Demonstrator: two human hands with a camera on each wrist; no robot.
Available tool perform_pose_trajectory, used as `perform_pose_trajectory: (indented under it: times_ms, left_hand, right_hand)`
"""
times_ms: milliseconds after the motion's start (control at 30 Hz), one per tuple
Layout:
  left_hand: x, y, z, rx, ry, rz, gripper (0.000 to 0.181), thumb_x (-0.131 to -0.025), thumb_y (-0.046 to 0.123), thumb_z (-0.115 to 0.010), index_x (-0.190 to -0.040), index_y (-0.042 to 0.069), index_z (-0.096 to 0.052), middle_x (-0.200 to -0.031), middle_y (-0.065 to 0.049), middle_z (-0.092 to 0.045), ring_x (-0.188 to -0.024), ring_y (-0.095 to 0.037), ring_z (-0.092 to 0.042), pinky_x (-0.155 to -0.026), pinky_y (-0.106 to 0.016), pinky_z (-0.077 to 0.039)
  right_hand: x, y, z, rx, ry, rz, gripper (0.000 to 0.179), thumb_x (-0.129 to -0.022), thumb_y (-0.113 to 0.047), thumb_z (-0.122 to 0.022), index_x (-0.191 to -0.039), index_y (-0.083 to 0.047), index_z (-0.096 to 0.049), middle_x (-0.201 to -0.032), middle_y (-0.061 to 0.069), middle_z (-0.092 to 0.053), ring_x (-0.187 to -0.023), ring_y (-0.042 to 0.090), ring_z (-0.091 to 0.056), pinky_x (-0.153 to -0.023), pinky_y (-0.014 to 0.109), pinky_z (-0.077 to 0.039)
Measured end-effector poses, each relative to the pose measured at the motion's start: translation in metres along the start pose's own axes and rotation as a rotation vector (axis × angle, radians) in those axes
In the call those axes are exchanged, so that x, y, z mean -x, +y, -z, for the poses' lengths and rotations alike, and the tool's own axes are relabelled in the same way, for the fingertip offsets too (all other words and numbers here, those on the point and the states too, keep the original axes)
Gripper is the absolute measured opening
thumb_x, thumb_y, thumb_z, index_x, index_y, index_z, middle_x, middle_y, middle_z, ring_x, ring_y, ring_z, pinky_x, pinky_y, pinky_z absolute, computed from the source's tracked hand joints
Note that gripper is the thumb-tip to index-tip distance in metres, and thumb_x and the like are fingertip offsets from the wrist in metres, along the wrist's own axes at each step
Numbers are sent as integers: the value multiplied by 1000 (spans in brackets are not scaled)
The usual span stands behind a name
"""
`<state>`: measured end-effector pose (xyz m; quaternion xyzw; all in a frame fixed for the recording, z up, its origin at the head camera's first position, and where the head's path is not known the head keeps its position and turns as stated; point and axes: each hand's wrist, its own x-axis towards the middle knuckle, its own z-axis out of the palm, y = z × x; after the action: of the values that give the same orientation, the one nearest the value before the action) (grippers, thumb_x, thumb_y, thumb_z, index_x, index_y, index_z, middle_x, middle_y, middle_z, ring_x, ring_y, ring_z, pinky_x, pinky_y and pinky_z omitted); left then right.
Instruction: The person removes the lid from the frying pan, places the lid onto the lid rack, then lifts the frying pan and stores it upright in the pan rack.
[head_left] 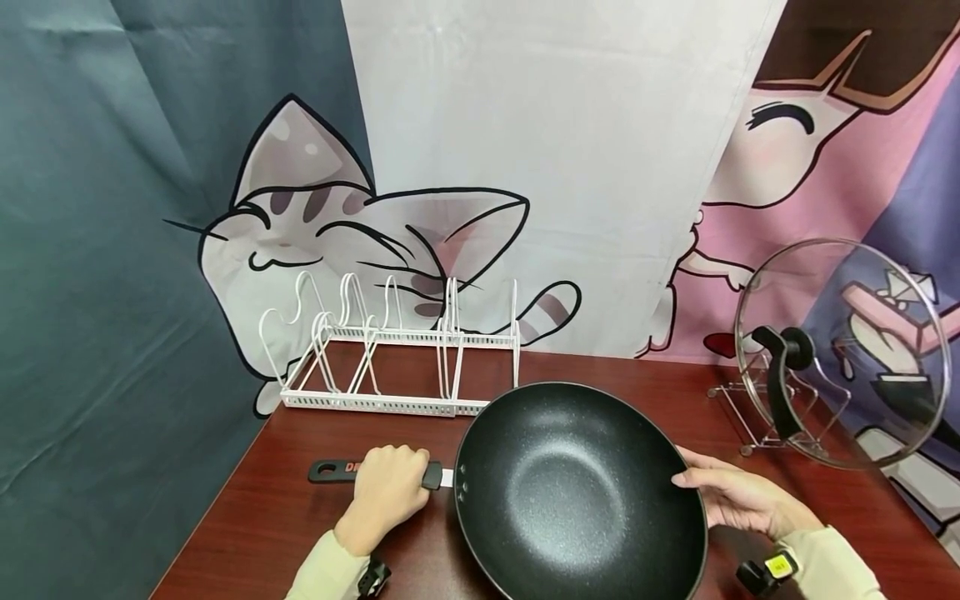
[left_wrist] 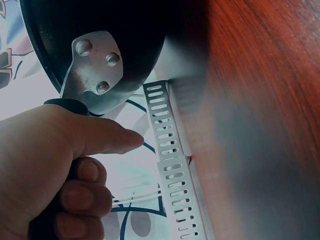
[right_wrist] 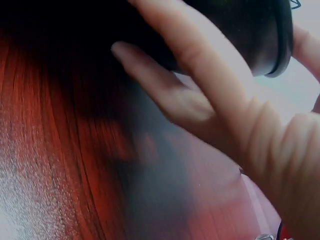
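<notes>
A black wok [head_left: 566, 492] is held between both hands over the front of the table, its dark inside facing the head camera. My left hand [head_left: 392, 487] grips the wok's black handle [head_left: 327, 472], fingers curled round it near the riveted metal bracket [left_wrist: 100, 62]. At the opposite side, my right hand [head_left: 742, 493] holds the rim, thumb over the edge and fingers beneath the outer wall, as the right wrist view shows. In the left wrist view the wok's underside hangs above the wood.
Behind the wok stands a white wire rack [head_left: 390, 404] with several upright dividers. To the right, a glass lid [head_left: 843, 354] with a black knob leans upright in a small wire stand [head_left: 757, 442]. A printed cloth [head_left: 562, 167] hangs behind the reddish-brown table [head_left: 247, 508].
</notes>
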<state>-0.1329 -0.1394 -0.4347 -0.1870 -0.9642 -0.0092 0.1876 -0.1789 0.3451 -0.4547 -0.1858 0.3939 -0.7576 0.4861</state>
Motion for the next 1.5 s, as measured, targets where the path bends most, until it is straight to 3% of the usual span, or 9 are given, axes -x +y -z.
perform_pose_trajectory:
  times_ms: [133, 367, 500, 767, 1000, 1267, 1500]
  left_hand:
    - [2, 0, -2, 3, -12, 10, 10, -58, 11, -61, -57, 14, -51, -46, 0, -45, -40, -23, -44, -38, -36, -32]
    - [4, -1, -4, 3, -4, 21, 12, -59, 11, -59, -56, 15, -48, -45, 1, -43, -39, -22, -43, -38, -36, -30]
    - [2, -2, -4, -1, -4, 12, 12, -59, 12, -59, -56, 15, -48, -45, 1, -43, -39, -22, -42, -38, -36, -30]
    - [0, -5, -2, -9, 1, 2, 12, -60, 13, -59, -56, 15, -48, -45, 1, -42, -39, -22, -42, -38, -36, -30]
    - [3, -4, -2, 2, -23, -1, 13, -59, 13, -59, -55, 15, -47, -44, 2, -40, -38, -20, -41, -37, -35, -29]
    - [2, -4, -3, 1, 8, -5, 12, -58, 12, -57, -55, 15, -46, -44, 1, -40, -38, -21, -41, -37, -35, -28]
    - [0, -2, -4, -5, -2, -10, 14, -58, 12, -58, -55, 16, -45, -44, 2, -39, -37, -20, -39, -36, -34, -28]
  right_hand:
    - [-1, 0, 1, 19, 2, 34, 56, -96, 2, -9, -149, -17, -6, -145, 26, -25, -124, 46, -33, -88, 60, -34]
    - [-1, 7, 3, 47, -11, 179, 56, -96, 5, -9, -148, -14, -17, -147, 21, -25, -120, 49, -38, -85, 56, -38]
    - [-2, 9, 5, 57, -24, 208, 56, -96, 6, -8, -148, -12, -16, -148, 20, -24, -121, 48, -36, -86, 58, -35]
    - [-5, 7, 6, 62, -67, 217, 55, -94, 9, -7, -147, -5, -2, -149, 22, -17, -121, 50, -33, -85, 59, -34]
    - [-5, 9, 8, 64, -109, 199, 55, -93, 10, -6, -147, -4, -1, -150, 20, -15, -124, 50, -29, -87, 61, -30]
    - [-5, 10, 11, 72, -116, 204, 55, -93, 10, -6, -146, -3, -1, -149, 23, -16, -123, 50, -31, -87, 60, -32]
    - [-1, 11, 12, 56, -120, 194, 56, -93, 8, -5, -148, -6, -4, -151, 19, -15, -126, 48, -27, -88, 62, -29]
